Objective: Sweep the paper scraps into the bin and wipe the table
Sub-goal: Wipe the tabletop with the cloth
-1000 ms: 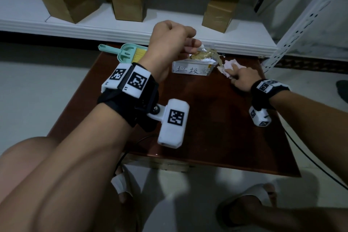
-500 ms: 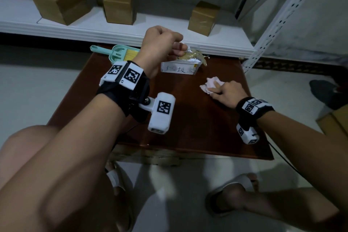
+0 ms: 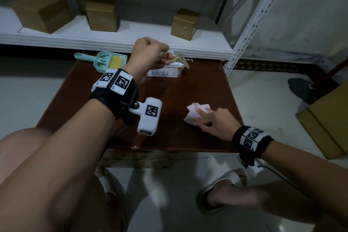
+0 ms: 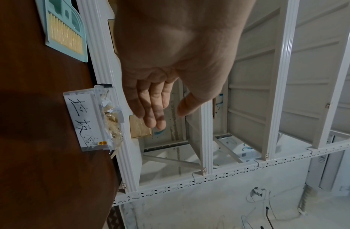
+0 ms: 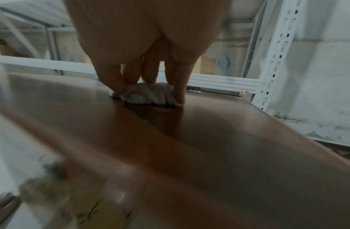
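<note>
Right hand [image 3: 216, 120] with pinched crumpled tissue [image 3: 195, 114] now nearer table's [image 3: 188, 88] front edge; left hand [image 4: 170, 62] empty, fingers relaxed.

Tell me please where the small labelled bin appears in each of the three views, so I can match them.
Head: the bin sits at the table's far edge, upper centre, beside the left hand.
Left wrist: the bin is at left centre, turned sideways, label showing.
Right wrist: not in it.
Shared landmark: the white shelf edge.

Three cardboard boxes [image 3: 98, 15] sit on the white shelf [image 3: 131, 42] at twelve o'clock, another carton [image 3: 327, 120] at three.
</note>
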A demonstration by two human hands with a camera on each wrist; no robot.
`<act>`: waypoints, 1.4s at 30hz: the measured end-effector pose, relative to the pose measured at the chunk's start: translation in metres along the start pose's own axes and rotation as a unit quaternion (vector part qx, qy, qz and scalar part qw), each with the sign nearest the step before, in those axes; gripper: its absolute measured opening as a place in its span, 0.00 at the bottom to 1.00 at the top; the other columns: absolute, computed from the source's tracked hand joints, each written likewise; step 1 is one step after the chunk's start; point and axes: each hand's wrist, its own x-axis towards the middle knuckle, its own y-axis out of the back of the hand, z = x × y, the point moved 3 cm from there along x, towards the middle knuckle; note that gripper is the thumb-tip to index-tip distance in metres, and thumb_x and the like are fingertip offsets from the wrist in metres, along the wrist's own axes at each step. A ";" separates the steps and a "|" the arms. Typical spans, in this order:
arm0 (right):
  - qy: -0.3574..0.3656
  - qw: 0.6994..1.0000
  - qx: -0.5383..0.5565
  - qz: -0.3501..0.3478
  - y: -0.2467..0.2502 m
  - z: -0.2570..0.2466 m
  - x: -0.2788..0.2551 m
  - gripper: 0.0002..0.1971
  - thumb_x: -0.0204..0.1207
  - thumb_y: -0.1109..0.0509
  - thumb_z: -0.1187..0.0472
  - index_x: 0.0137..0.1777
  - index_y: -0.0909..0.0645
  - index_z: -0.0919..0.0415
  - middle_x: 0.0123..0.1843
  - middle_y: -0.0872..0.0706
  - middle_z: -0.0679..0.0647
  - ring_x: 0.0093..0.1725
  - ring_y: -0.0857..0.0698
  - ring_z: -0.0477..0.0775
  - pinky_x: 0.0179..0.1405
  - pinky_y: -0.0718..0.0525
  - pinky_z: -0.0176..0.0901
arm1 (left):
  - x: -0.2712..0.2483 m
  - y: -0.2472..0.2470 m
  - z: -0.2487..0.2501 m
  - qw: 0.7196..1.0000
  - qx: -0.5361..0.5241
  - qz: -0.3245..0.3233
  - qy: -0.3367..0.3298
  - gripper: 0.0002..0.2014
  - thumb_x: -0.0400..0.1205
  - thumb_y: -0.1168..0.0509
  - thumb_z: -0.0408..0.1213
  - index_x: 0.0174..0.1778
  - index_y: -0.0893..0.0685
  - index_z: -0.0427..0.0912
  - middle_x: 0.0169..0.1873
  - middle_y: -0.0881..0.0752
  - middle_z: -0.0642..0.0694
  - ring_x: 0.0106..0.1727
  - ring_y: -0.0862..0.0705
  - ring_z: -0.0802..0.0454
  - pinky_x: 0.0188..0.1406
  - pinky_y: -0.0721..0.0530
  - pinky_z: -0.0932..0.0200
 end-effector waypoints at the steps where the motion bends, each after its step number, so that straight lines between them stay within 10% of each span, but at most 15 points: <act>1: 0.010 1.000 0.000 0.000 -0.003 -0.002 -0.006 0.27 0.81 0.39 0.35 0.80 0.22 0.37 0.66 0.09 0.53 0.51 0.08 0.62 0.54 0.12 0.52 | 0.000 -0.001 0.000 1.000 0.000 -0.001 0.000 0.09 0.84 0.33 0.31 0.59 0.21 0.35 0.44 0.06 0.35 0.40 0.09 0.46 0.44 0.14 0.50; 5: 0.061 0.998 -0.002 -0.003 -0.018 -0.006 -0.028 0.25 0.78 0.50 0.32 0.72 0.22 0.21 0.78 0.17 0.42 0.52 0.07 0.55 0.53 0.12 0.48 | 0.001 -0.001 0.000 1.000 -0.004 0.000 -0.001 0.07 0.84 0.33 0.31 0.57 0.21 0.37 0.45 0.06 0.34 0.39 0.10 0.46 0.42 0.15 0.52; 14: 0.146 0.981 0.093 0.091 -0.026 -0.009 -0.063 0.13 0.78 0.29 0.46 0.59 0.08 0.34 0.74 0.14 0.43 0.64 0.11 0.39 0.40 0.10 0.41 | 0.004 0.009 0.001 1.000 -0.017 0.022 0.004 0.16 0.84 0.35 0.31 0.67 0.22 0.30 0.45 0.06 0.34 0.37 0.12 0.45 0.45 0.16 0.52; 24: 0.237 0.966 0.066 0.078 -0.027 -0.009 -0.048 0.12 0.80 0.27 0.51 0.60 0.07 0.40 0.65 0.08 0.47 0.67 0.10 0.48 0.41 0.08 0.45 | 0.003 0.004 -0.001 1.000 0.009 -0.008 -0.010 0.11 0.84 0.33 0.31 0.61 0.21 0.34 0.43 0.06 0.35 0.38 0.09 0.46 0.38 0.14 0.55; 36: 0.064 0.994 0.063 0.062 -0.011 0.013 0.064 0.20 0.80 0.30 0.41 0.71 0.18 0.26 0.67 0.09 0.48 0.52 0.06 0.55 0.51 0.10 0.49 | 0.014 0.023 0.002 0.994 0.104 -0.041 -0.014 0.05 0.86 0.32 0.35 0.52 0.20 0.38 0.41 0.06 0.37 0.37 0.09 0.45 0.39 0.15 0.54; 42: 0.002 0.997 0.063 0.041 -0.003 0.035 0.115 0.15 0.85 0.29 0.44 0.70 0.13 0.37 0.83 0.27 0.40 0.80 0.22 0.51 0.75 0.19 0.49 | 0.042 0.026 -0.027 0.993 0.103 -0.007 0.056 0.04 0.84 0.34 0.34 0.51 0.18 0.37 0.43 0.15 0.37 0.43 0.16 0.42 0.40 0.18 0.53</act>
